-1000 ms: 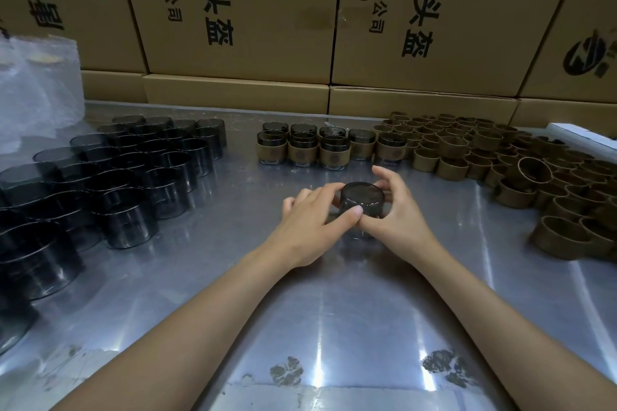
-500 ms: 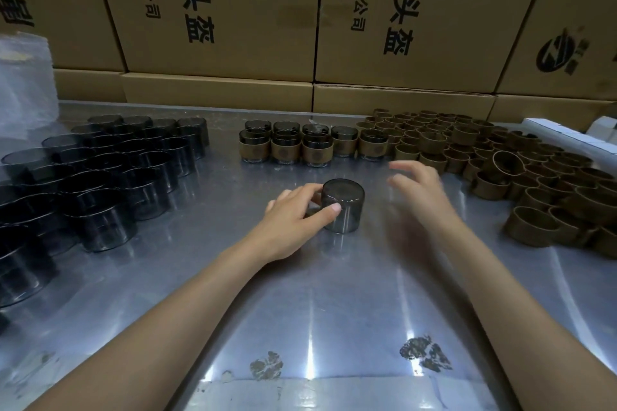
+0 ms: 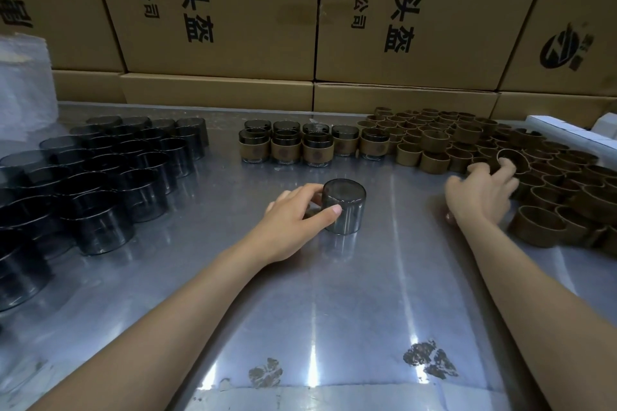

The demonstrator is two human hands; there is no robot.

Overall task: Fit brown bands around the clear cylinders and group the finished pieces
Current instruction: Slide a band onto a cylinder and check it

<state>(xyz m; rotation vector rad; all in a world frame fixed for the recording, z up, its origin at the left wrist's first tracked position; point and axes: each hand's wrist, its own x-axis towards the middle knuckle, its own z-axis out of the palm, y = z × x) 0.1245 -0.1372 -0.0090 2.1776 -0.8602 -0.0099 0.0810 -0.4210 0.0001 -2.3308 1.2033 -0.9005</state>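
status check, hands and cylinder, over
Left hand grips bare cylinder upright on table. Right hand open, reaching at loose bands, blurred. Nothing in the way.

Person, head view: two forearms, bare from the lower frame edge to the wrists, no sleeves in view. Left hand (image 3: 293,220) and right hand (image 3: 480,193): bare, ungloved, short plain fingernails.

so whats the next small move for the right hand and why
Probably pinch one loose brown band from the pile and bring it over. The right hand is blurred at the pile's edge, apparently empty, while the left hand steadies an unbanded clear cylinder on the table.
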